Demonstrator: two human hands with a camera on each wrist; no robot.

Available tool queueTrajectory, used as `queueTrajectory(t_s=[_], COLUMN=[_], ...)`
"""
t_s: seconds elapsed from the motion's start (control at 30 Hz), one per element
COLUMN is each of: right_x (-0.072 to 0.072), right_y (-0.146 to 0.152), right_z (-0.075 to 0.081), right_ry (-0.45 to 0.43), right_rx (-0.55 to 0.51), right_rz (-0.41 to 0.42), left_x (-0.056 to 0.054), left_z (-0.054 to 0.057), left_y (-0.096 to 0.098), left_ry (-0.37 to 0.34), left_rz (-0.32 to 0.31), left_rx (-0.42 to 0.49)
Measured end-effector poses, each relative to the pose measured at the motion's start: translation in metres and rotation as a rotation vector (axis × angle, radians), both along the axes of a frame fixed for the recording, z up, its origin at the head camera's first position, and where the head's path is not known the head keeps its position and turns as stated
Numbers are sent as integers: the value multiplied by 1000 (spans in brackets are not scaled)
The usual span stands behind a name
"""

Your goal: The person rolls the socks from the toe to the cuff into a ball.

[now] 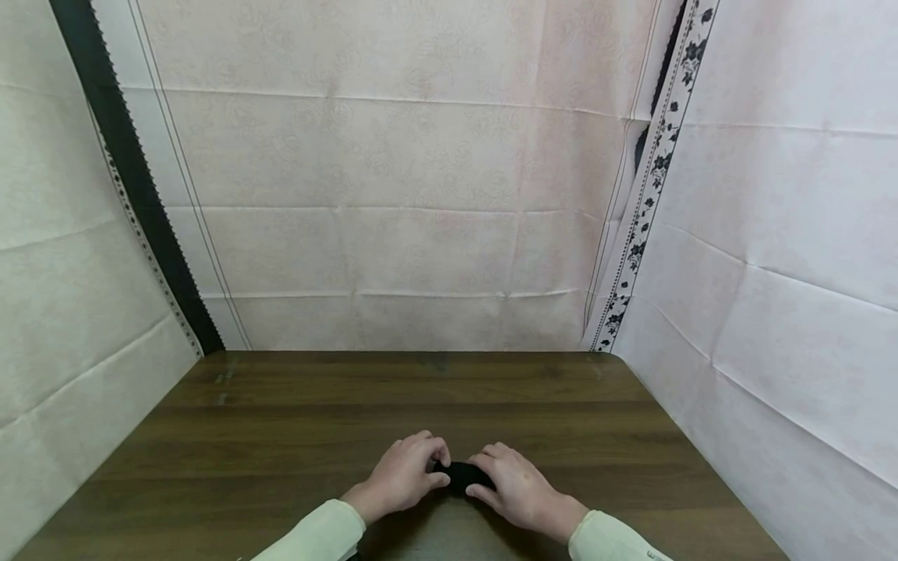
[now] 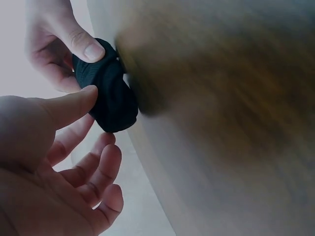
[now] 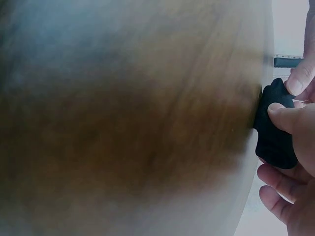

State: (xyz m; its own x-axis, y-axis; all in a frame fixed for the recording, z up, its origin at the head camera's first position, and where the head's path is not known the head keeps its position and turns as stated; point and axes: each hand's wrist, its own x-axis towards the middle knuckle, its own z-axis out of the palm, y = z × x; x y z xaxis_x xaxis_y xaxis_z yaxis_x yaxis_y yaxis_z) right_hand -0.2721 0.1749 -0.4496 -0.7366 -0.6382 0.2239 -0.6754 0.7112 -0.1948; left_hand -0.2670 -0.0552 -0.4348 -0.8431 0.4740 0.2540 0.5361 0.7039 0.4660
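Note:
A small rolled-up black cloth (image 1: 461, 477), sock-like with fine ribbing, is held just over the near part of the table. My left hand (image 1: 404, 477) pinches its left end. In the left wrist view, the left thumb lies on the cloth (image 2: 106, 91) and fingertips touch its lower end, the other fingers loosely curled. My right hand (image 1: 521, 489) grips the opposite end, thumb on the near side and fingers over the far side. The right wrist view has the cloth (image 3: 275, 130) at its right edge, between both thumbs. The cloth's underside is hidden.
A brown wood-grain table (image 1: 281, 436) spreads out before me. Creased pale fabric sheets hang behind it (image 1: 421, 249) and along both sides. A dark strip (image 1: 140, 171) runs down the left corner, a floral border (image 1: 645, 195) down the right one.

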Motion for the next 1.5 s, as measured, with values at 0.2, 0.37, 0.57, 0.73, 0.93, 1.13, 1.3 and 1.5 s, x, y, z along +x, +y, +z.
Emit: queueTrajectory(t_s=[0.2, 0.37, 0.57, 0.73, 0.93, 1.13, 1.3, 1.5], right_x=[0, -1, -1, -3, -5, -6, -9, -11], right_y=[0, -1, -2, -1, -1, 0, 1, 2], right_z=[0, 0, 0, 3, 7, 8, 8, 10], right_ry=[-34, -59, -23, 25, 47, 69, 112, 141], right_rx=[-37, -66, -114, -155, -173, -185, -195, -204], right_rz=[-14, -31, -45, -67, -98, -117, -133, -138], left_x=[-1, -2, -2, -1, 1, 3, 4, 5], left_z=[0, -2, -2, -1, -1, 2, 6, 7], left_y=[-1, 0, 3, 6, 10, 15, 19, 23], left_ry=[65, 125, 138, 69, 39, -33, -109, -242], left_rz=[-9, 21, 100, 153, 178, 150, 131, 78], left_rx=[-12, -50, 12, 159, 322, 482, 609, 826])
